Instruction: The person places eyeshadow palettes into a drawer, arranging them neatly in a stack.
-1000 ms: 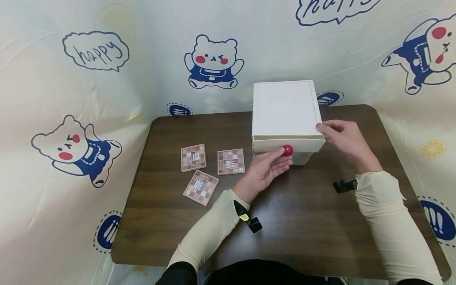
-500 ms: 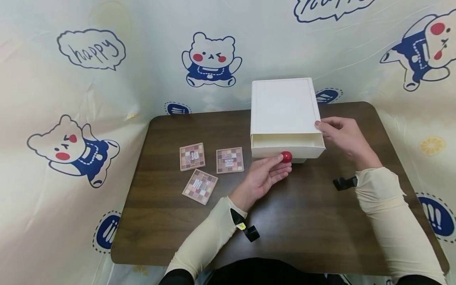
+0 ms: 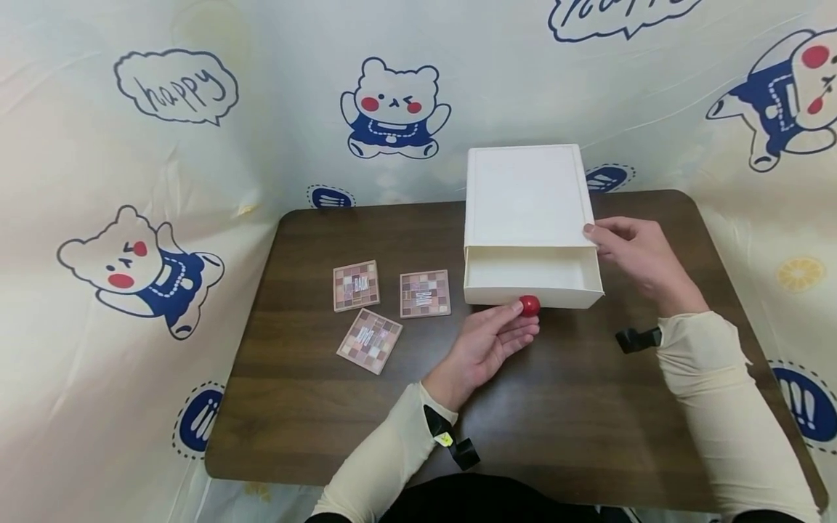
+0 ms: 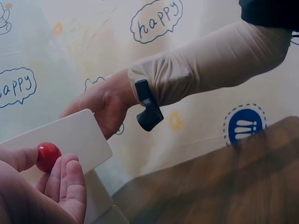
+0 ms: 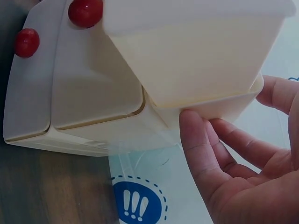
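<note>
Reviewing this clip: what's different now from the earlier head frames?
The top drawer has slid farther out of the white box, toward the person, exposing more of its interior. The left hand moved with it, pinching the red knob. Nothing was released. The right hand stayed at the box's side; the three checkered cases stayed put.

The white drawer [image 3: 532, 273], barely ajar a second ago, has slid well out
</note>
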Available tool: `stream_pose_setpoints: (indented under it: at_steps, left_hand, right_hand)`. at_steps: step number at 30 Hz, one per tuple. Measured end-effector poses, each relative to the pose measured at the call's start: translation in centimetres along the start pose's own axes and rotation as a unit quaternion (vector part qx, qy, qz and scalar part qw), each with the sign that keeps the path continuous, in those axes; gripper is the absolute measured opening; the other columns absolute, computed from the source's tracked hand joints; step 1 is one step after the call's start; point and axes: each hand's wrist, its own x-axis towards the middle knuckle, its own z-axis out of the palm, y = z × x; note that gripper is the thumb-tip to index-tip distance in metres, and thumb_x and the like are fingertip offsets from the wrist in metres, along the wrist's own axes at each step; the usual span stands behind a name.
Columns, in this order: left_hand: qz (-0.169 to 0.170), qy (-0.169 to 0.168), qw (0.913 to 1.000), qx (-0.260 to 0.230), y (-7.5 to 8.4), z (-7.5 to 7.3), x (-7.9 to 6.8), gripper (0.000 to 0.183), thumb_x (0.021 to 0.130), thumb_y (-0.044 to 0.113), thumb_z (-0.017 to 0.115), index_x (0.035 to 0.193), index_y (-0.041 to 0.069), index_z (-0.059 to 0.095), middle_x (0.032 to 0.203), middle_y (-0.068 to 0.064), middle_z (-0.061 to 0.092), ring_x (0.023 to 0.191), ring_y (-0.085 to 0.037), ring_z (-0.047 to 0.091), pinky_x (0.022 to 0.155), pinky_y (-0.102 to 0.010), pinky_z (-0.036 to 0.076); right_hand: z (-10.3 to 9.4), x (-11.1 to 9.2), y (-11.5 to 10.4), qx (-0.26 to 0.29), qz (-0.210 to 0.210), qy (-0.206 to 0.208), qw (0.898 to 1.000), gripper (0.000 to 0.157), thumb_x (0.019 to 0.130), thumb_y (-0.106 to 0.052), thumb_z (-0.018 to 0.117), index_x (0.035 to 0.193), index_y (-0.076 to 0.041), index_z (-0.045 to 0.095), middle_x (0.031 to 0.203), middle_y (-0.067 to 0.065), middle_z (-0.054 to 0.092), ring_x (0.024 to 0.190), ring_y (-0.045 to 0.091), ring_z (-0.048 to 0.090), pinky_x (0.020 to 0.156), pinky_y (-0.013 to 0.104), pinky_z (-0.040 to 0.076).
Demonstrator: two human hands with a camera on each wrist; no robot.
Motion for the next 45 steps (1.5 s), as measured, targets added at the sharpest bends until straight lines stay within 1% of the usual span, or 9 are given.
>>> stream_pose_setpoints:
  at_steps: [4, 9, 13, 24, 30, 31, 36, 41, 45]
  left_hand:
    - [-0.002, 0.001, 0.9999, -0.013, -0.5, -0.1, -0.5, 0.025, 0.098, 0.014, 0.067, 0.117, -0.002, 0.069, 0.093, -0.012, 0.074, 0.081, -0.018, 0.072, 0.078, -0.029, 0.059]
    - [-0.005, -0.01, 0.9997, -0.02, -1.2, -0.3, -1.0, 0.025, 0.098, 0.013, 0.066, 0.117, -0.003, 0.069, 0.093, -0.011, 0.074, 0.081, -0.018, 0.072, 0.079, -0.029, 0.059]
    - [-0.007, -0.014, 0.9996, -0.025, -1.4, -0.5, -1.5, 0.025, 0.098, 0.013, 0.066, 0.118, -0.002, 0.069, 0.093, -0.011, 0.074, 0.082, -0.018, 0.072, 0.079, -0.029, 0.059]
    - [-0.026, -0.043, 0.9986, -0.014, -1.9, -1.0, -2.3, 0.023, 0.098, 0.01, 0.065, 0.117, -0.003, 0.069, 0.093, -0.01, 0.074, 0.083, -0.017, 0.072, 0.078, -0.028, 0.059]
    - [-0.042, -0.06, 0.9973, -0.007, -1.9, -1.6, -3.1, 0.024, 0.099, 0.008, 0.063, 0.118, -0.005, 0.068, 0.096, -0.012, 0.073, 0.086, -0.017, 0.072, 0.081, -0.029, 0.058]
    - [-0.044, -0.061, 0.9972, -0.005, -1.9, -1.7, -3.2, 0.024, 0.098, 0.009, 0.063, 0.118, -0.005, 0.068, 0.096, -0.012, 0.073, 0.086, -0.018, 0.072, 0.081, -0.029, 0.058]
    - [-0.049, -0.061, 0.997, 0.003, -2.0, -2.0, -3.8, 0.025, 0.098, 0.009, 0.064, 0.119, -0.004, 0.068, 0.096, -0.011, 0.073, 0.087, -0.017, 0.072, 0.082, -0.029, 0.058]
    - [-0.052, -0.069, 0.9962, 0.006, -2.4, -2.2, -4.1, 0.025, 0.098, 0.009, 0.064, 0.119, -0.005, 0.068, 0.096, -0.011, 0.073, 0.088, -0.017, 0.072, 0.082, -0.029, 0.058]
    - [-0.052, -0.069, 0.9962, 0.004, -2.6, -2.3, -4.4, 0.024, 0.098, 0.008, 0.064, 0.118, -0.004, 0.068, 0.095, -0.011, 0.073, 0.088, -0.017, 0.072, 0.082, -0.028, 0.058]
  right_hand:
    - [0.1, 0.1, 0.1, 0.003, -0.003, 0.0, 1.0, 0.072, 0.096, -0.053, 0.061, 0.138, 0.004, 0.053, 0.136, 0.022, 0.051, 0.107, 0.036, 0.056, 0.075, 0.014, 0.052]
    - [0.0, 0.3, 0.2, -0.003, -0.002, 0.001, 1.0, 0.073, 0.096, -0.055, 0.06, 0.139, 0.003, 0.052, 0.137, 0.022, 0.05, 0.109, 0.036, 0.054, 0.079, 0.016, 0.052]
    - [0.0, 0.3, 0.3, -0.008, 0.0, 0.001, 1.0, 0.075, 0.095, -0.056, 0.059, 0.14, 0.003, 0.052, 0.138, 0.022, 0.05, 0.11, 0.037, 0.055, 0.077, 0.015, 0.052]
    - [-0.3, 0.1, 0.3, -0.012, -0.008, 0.004, 1.0, 0.073, 0.096, -0.055, 0.059, 0.14, 0.003, 0.052, 0.135, 0.02, 0.052, 0.102, 0.03, 0.057, 0.075, 0.014, 0.052]
    - [0.0, -0.1, 0.3, -0.026, 0.0, 0.005, 1.0, 0.077, 0.096, -0.058, 0.057, 0.143, 0.002, 0.05, 0.137, 0.021, 0.052, 0.103, 0.029, 0.059, 0.085, 0.028, 0.056]
    - [0.0, -0.1, 0.3, -0.026, 0.0, 0.005, 1.0, 0.076, 0.096, -0.058, 0.057, 0.143, 0.002, 0.05, 0.137, 0.021, 0.052, 0.103, 0.029, 0.06, 0.085, 0.028, 0.056]
    - [0.2, -0.2, 0.3, -0.024, -0.006, 0.009, 1.0, 0.074, 0.096, -0.056, 0.057, 0.142, 0.002, 0.051, 0.135, 0.021, 0.054, 0.099, 0.025, 0.061, 0.077, 0.019, 0.054]
    - [0.3, -0.2, 0.3, -0.025, -0.009, 0.011, 1.0, 0.073, 0.097, -0.055, 0.057, 0.141, 0.002, 0.052, 0.134, 0.02, 0.055, 0.095, 0.02, 0.062, 0.082, 0.025, 0.056]
    - [0.3, -0.2, 0.4, -0.022, -0.011, 0.01, 1.0, 0.072, 0.097, -0.055, 0.058, 0.141, 0.002, 0.052, 0.134, 0.02, 0.054, 0.095, 0.019, 0.062, 0.081, 0.023, 0.056]
